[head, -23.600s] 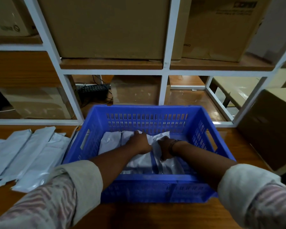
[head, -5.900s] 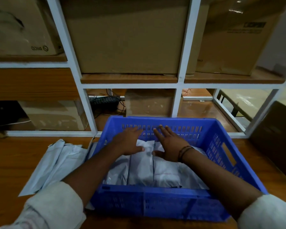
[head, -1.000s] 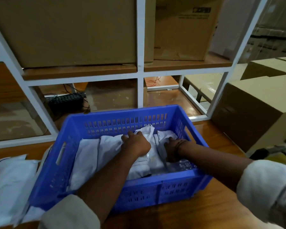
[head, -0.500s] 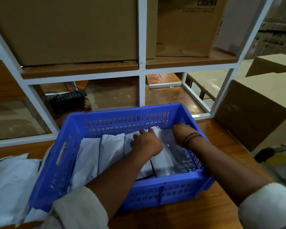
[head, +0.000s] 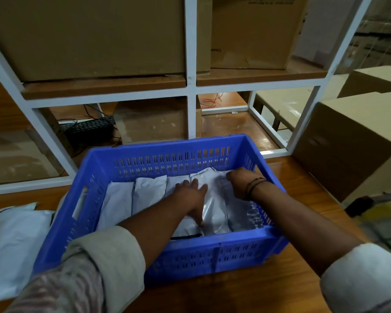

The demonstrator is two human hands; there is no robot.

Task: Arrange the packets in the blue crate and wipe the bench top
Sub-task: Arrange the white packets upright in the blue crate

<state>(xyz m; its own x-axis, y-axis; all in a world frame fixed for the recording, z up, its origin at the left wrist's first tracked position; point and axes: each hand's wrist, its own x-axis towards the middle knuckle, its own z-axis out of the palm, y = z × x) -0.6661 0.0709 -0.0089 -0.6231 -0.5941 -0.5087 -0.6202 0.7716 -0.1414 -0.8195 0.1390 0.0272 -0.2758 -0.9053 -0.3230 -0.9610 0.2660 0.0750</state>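
A blue crate (head: 127,222) stands on the wooden bench (head: 291,279), in front of a white shelf frame (head: 191,91) that carries large cardboard boxes (head: 93,37). Inside the crate, white packets (head: 148,195) lie side by side in a row, their long sides running from the near wall to the far wall. Both hands are inside the crate. The left hand (head: 191,197) lies flat with the fingers spread, pressing down on the packets near the middle of the row; it grips nothing. The right hand (head: 239,182) is at the far right end of the row, beside the right wall of the crate, with the fingers curled downward at the top edge of a shiny grey packet (head: 215,206). I cannot tell if it really grips this packet or only touches it. A dark band is around the right wrist. More white packets (head: 14,245) lie on the bench just beside the left wall of the crate. Another cardboard box (head: 352,145) stands on the right side of the bench.
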